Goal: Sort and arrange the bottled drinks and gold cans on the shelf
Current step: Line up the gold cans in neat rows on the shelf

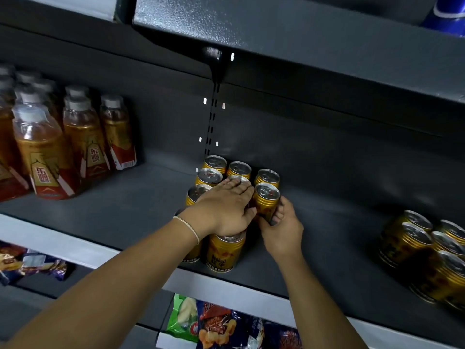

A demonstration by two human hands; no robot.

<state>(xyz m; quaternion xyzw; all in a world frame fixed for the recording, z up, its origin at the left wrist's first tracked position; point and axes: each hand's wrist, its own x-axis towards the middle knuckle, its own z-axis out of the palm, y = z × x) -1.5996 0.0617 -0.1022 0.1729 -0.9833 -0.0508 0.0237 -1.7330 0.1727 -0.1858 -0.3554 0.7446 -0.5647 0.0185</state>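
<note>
Several gold cans [226,250] stand in a tight cluster at the middle of the dark grey shelf [141,197]. My left hand [224,207] lies flat across the tops of the middle cans, fingers straight. My right hand [279,222] grips one gold can [266,200] at the cluster's right side, upright on the shelf. A second group of gold cans [427,255] stands at the far right. Several amber bottled drinks [45,157] with white caps stand at the left.
The shelf above [302,41] overhangs closely. A blue can [450,13] shows at the top right. Snack packets [226,326] lie on the lower shelf below, more [30,263] at the lower left. Bare shelf lies between the can groups.
</note>
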